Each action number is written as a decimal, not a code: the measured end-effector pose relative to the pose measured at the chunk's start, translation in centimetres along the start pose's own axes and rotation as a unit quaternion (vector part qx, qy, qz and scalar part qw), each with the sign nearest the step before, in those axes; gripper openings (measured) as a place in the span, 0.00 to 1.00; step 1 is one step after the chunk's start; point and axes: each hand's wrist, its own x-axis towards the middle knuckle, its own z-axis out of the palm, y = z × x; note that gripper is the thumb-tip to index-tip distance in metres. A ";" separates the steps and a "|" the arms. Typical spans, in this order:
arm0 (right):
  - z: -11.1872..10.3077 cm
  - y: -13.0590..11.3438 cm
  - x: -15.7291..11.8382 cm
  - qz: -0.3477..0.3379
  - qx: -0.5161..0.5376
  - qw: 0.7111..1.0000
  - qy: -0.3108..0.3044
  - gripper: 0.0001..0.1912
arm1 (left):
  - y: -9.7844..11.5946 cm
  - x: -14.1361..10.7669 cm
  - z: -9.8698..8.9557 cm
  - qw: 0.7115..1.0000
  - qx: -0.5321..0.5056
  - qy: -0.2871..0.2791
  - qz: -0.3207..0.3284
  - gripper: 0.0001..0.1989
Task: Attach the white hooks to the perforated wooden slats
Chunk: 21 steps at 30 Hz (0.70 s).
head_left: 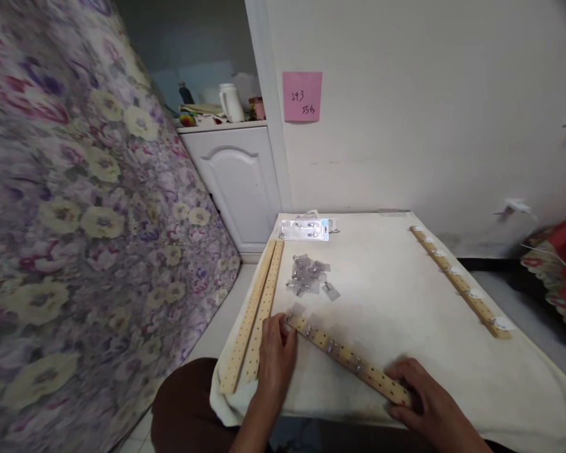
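A perforated wooden strip [344,355] with several clear hook pieces along it lies slantwise near the table's front edge. Its far left end is in my left hand [278,352], fingers closed round it. My right hand [422,399] grips the near right end between thumb and fingers. Beyond the strip, a pile of clear plastic hooks [306,275] rests on the cloth, with one loose hook [331,290] just to its right. Two bare perforated strips [248,327] lie side by side left of my left hand.
At the table's right edge lies another strip [471,299] with several white discs. Packaged hooks [304,229] lie at the back left. A pink note [302,96] is on the wall; a floral curtain [99,220] hangs at left.
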 end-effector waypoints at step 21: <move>1.5 -5.2 20.6 0.075 -0.116 0.990 0.037 0.12 | -1.1 -1.0 0.3 0.993 -0.076 -0.020 -0.088 0.07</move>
